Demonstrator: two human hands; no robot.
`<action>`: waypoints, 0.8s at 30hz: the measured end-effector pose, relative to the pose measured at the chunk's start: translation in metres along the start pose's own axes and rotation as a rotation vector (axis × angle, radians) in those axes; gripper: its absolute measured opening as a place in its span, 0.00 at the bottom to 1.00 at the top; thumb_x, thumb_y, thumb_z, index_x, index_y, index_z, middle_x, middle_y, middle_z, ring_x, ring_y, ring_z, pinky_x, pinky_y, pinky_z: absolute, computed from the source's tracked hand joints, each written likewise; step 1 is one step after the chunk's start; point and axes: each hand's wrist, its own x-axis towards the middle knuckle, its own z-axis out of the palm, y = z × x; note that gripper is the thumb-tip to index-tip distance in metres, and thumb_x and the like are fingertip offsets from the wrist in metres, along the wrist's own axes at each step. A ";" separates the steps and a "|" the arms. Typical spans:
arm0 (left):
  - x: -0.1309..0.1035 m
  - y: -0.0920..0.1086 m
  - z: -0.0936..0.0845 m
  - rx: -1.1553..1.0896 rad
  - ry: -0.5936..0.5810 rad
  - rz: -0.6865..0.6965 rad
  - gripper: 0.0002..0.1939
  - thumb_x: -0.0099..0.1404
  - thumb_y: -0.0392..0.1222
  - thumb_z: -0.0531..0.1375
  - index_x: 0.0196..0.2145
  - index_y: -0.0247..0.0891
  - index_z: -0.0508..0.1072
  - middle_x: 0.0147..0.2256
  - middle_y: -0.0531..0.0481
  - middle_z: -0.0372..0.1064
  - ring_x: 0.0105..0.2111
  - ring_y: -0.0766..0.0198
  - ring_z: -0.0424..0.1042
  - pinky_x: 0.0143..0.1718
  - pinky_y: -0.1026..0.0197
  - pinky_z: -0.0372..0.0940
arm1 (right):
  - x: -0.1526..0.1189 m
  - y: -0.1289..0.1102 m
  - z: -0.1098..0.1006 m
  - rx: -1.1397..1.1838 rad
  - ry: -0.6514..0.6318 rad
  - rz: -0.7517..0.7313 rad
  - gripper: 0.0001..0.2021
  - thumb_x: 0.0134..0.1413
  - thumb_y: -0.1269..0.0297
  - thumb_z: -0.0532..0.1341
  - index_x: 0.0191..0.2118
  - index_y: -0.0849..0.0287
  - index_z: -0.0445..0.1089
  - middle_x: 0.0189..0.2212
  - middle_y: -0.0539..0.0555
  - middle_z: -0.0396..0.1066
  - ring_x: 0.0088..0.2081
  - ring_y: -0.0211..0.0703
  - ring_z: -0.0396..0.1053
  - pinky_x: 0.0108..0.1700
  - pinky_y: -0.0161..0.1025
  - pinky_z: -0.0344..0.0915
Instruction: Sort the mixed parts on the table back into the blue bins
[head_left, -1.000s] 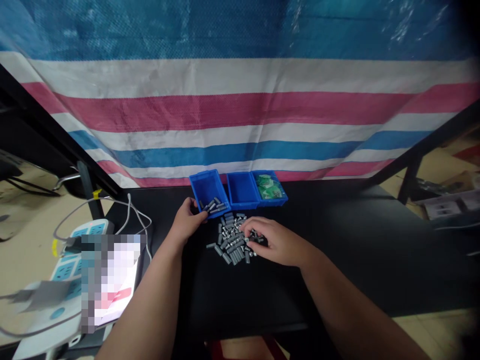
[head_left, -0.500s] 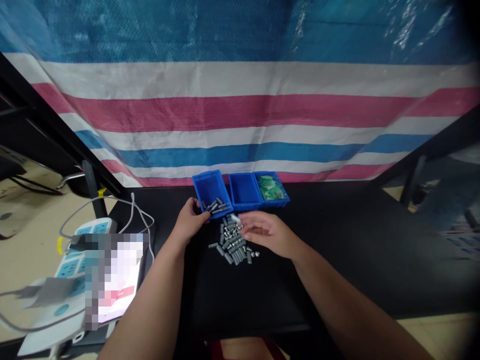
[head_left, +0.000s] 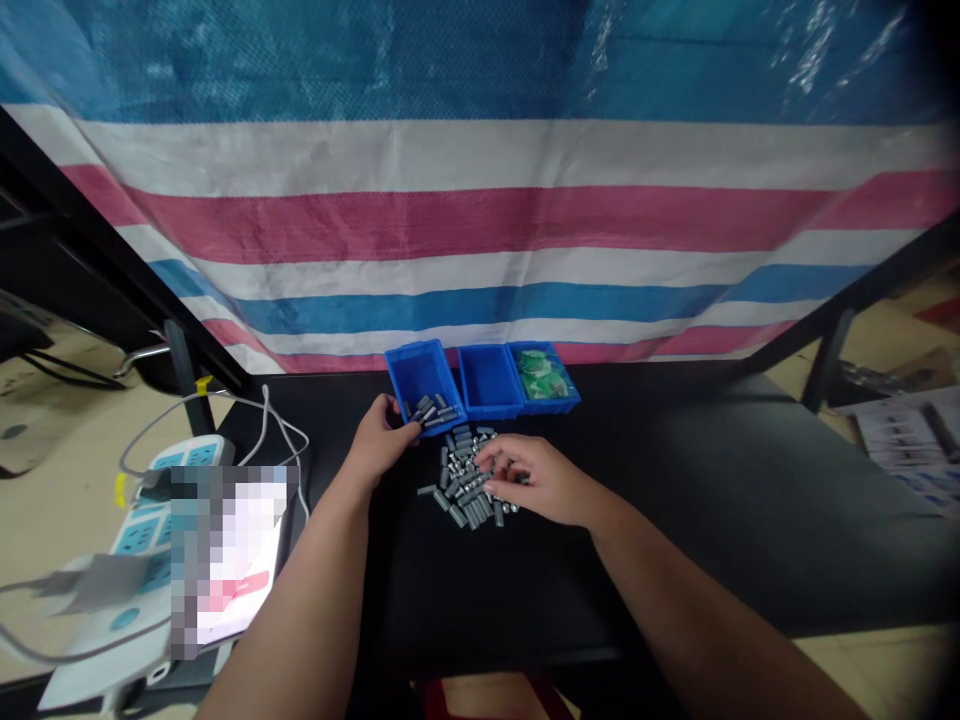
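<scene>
Plainly, at the far left a white power strip with blue sockets (head_left: 136,530) lies beside a lit, partly pixelated screen (head_left: 244,560). Next comes the left hand (head_left: 384,440), clamped on the near left corner of a blue rectangular plastic tray (head_left: 415,370), thumb over the rim and fingers around the outside. That tray sits slightly askew, with several short dark-grey cylinders (head_left: 439,408) gathered at its near end. Just in front of it, on the matt black surface (head_left: 675,480), is a loose pile of grey cylindrical pieces (head_left: 459,516) mixed with small shiny silver parts (head_left: 453,465). Behind the pile stands a second blue plastic tray (head_left: 491,378), and touching its right side a third blue plastic tray (head_left: 551,408) holding green packets (head_left: 541,375). The right hand (head_left: 536,475) is over the pile's right side, fingers curled, the thumb apart from the fingertips; no piece shows between them.

The step in hand looks to be selecting a piece from the pile while the left hand steadies its tray. The next move seems to call for a precise pinch on a single piece, leaving its close neighbours undisturbed.
</scene>
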 end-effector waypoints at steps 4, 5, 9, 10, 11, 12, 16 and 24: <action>-0.001 0.002 0.000 -0.013 0.010 -0.008 0.21 0.46 0.39 0.69 0.33 0.41 0.61 0.31 0.55 0.68 0.27 0.66 0.69 0.30 0.59 0.72 | 0.001 -0.003 -0.002 -0.090 0.022 -0.009 0.10 0.59 0.63 0.66 0.46 0.59 0.74 0.37 0.53 0.73 0.30 0.36 0.67 0.31 0.34 0.66; -0.001 0.002 0.000 -0.016 0.010 -0.011 0.21 0.46 0.38 0.69 0.33 0.41 0.61 0.31 0.56 0.68 0.27 0.66 0.69 0.31 0.59 0.72 | 0.001 -0.005 -0.003 -0.138 0.046 -0.016 0.09 0.60 0.64 0.66 0.46 0.58 0.74 0.35 0.52 0.72 0.29 0.35 0.65 0.30 0.34 0.64; 0.000 0.002 0.000 -0.012 0.011 -0.010 0.20 0.46 0.38 0.68 0.33 0.41 0.61 0.30 0.56 0.68 0.27 0.66 0.69 0.31 0.60 0.72 | -0.002 -0.009 -0.015 -0.397 0.115 -0.024 0.06 0.59 0.69 0.64 0.42 0.57 0.76 0.33 0.50 0.70 0.30 0.36 0.64 0.32 0.35 0.62; 0.000 0.001 0.000 -0.013 0.011 -0.008 0.21 0.46 0.38 0.68 0.33 0.41 0.61 0.30 0.56 0.68 0.27 0.66 0.69 0.31 0.59 0.72 | -0.003 -0.010 -0.018 -0.450 0.092 -0.018 0.06 0.58 0.70 0.64 0.41 0.57 0.76 0.33 0.51 0.70 0.32 0.38 0.66 0.34 0.36 0.62; 0.000 0.001 0.000 -0.017 0.009 -0.007 0.21 0.46 0.38 0.69 0.33 0.41 0.61 0.30 0.56 0.68 0.27 0.66 0.69 0.30 0.59 0.72 | -0.004 -0.010 -0.020 -0.488 0.053 -0.016 0.06 0.57 0.71 0.65 0.40 0.57 0.76 0.33 0.51 0.71 0.35 0.40 0.67 0.36 0.36 0.63; 0.000 0.001 0.000 -0.023 0.008 -0.007 0.21 0.46 0.38 0.69 0.33 0.41 0.61 0.30 0.56 0.67 0.27 0.66 0.70 0.30 0.60 0.72 | -0.005 -0.010 -0.021 -0.512 0.008 -0.020 0.05 0.56 0.71 0.66 0.39 0.56 0.76 0.33 0.51 0.71 0.38 0.42 0.68 0.38 0.37 0.64; -0.001 0.001 0.000 -0.025 0.005 -0.006 0.21 0.47 0.39 0.69 0.33 0.41 0.61 0.29 0.57 0.66 0.27 0.66 0.70 0.30 0.60 0.73 | -0.005 -0.009 -0.012 -0.514 -0.135 -0.103 0.08 0.55 0.67 0.69 0.42 0.54 0.78 0.37 0.52 0.72 0.42 0.44 0.68 0.44 0.41 0.65; -0.001 0.002 0.000 -0.026 -0.003 -0.011 0.21 0.47 0.39 0.69 0.33 0.41 0.60 0.28 0.57 0.66 0.27 0.66 0.69 0.30 0.59 0.73 | 0.000 -0.007 0.006 -0.543 -0.211 -0.159 0.07 0.52 0.71 0.71 0.36 0.55 0.76 0.35 0.49 0.72 0.41 0.43 0.67 0.50 0.42 0.63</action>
